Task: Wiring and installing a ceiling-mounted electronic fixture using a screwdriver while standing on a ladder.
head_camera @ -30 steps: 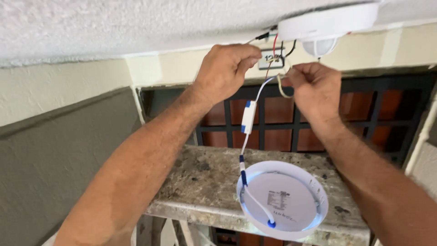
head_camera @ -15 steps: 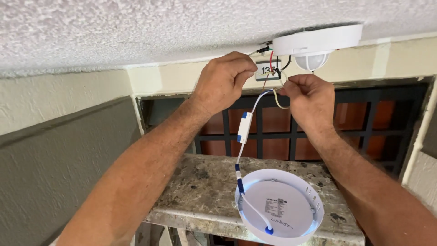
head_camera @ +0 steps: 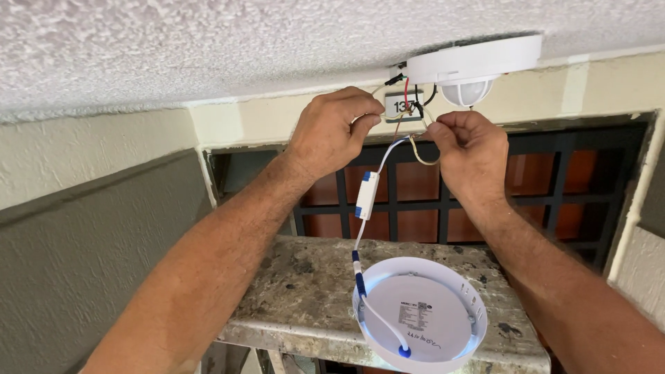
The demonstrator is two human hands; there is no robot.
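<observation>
Overhead, lamp cable (head_camera: 360, 239) hanging vertically.

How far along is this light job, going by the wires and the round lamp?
Done: a white fitting sits on the ceiling. In hand: the left hand and right hand pinch the loose wires beside it. Left: the round lamp hangs below on its white cable, not mounted.

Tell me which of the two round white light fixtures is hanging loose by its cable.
The flat round panel light dangling low on its white cable, below both hands. The domed fixture sits fixed against the ceiling.
</observation>
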